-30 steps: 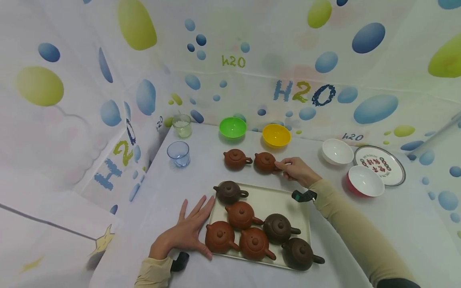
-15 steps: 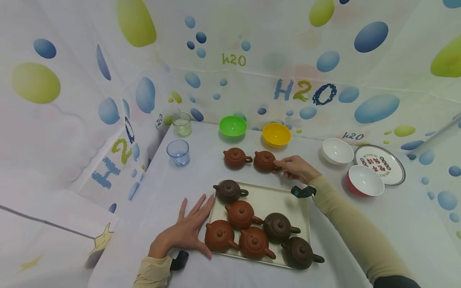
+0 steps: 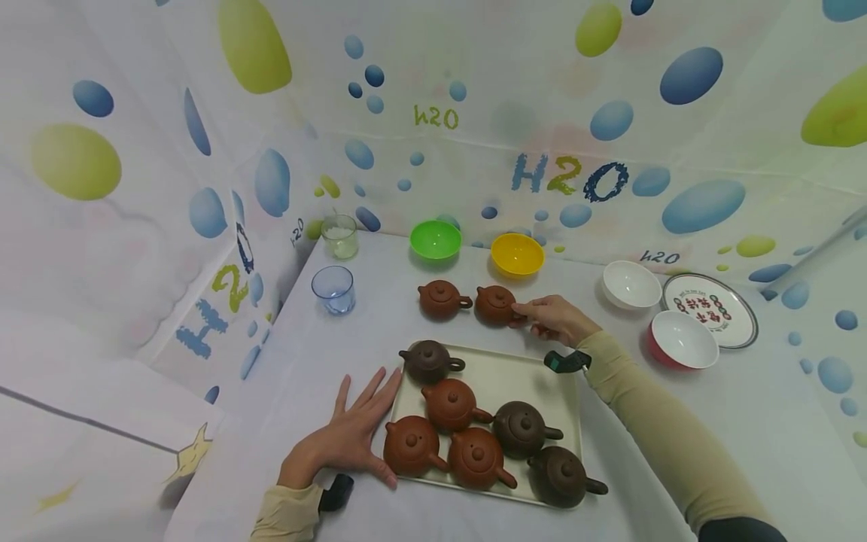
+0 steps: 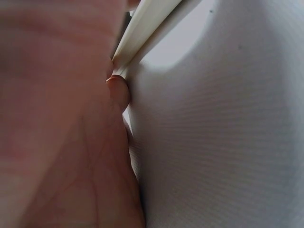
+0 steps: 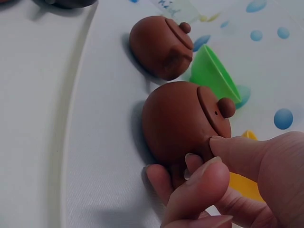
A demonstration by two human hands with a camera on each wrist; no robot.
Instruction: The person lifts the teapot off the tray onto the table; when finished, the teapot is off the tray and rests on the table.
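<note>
My right hand (image 3: 557, 318) pinches the handle of a small reddish-brown teapot (image 3: 494, 305), which stands on the white cloth behind the tray. In the right wrist view the thumb and fingers close round that handle, partly hiding it. Just left of it stands a matching teapot (image 3: 440, 299). My left hand (image 3: 348, 436), fingers spread and straight, rests against the left edge of the cream tray (image 3: 515, 373). On the tray sit several teapots: reddish-brown ones such as the front-left teapot (image 3: 412, 446), and dark brown ones such as the back-left teapot (image 3: 428, 361).
Along the back stand a green bowl (image 3: 436, 242) and a yellow bowl (image 3: 518, 256). Two glasses, a greenish glass (image 3: 340, 238) and a blue glass (image 3: 335, 290), are at the left. To the right are a white bowl (image 3: 631, 286), a red-sided bowl (image 3: 682, 341) and a printed plate (image 3: 738, 316).
</note>
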